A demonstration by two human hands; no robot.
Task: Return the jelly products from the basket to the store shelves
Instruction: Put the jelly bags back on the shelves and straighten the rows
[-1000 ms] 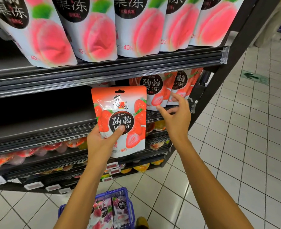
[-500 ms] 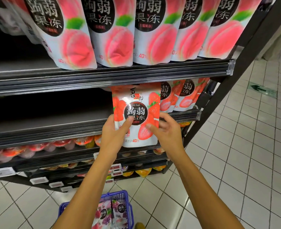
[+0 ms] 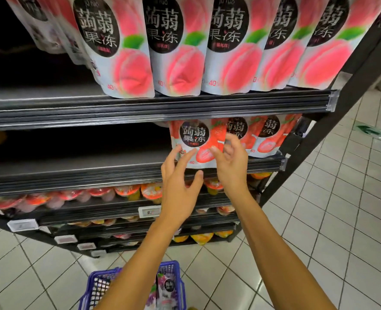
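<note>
Pouch (image 3: 190, 136) on shelf (image 3: 73, 163) — basket (image 3: 170, 265) below

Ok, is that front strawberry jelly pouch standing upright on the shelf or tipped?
Upright: the strawberry pouch stands on the shelf, label facing out; left hand and right hand open, gripping nothing.

Left arm (image 3: 148, 260) and right arm (image 3: 272, 249) bare, reaching up and forward side by side. Left hand (image 3: 180, 189): fingers straight and spread, thumb out, gripping nothing. Right hand (image 3: 233, 168) just beside it: fingers loosely bent, blurred, grasping nothing.
</note>
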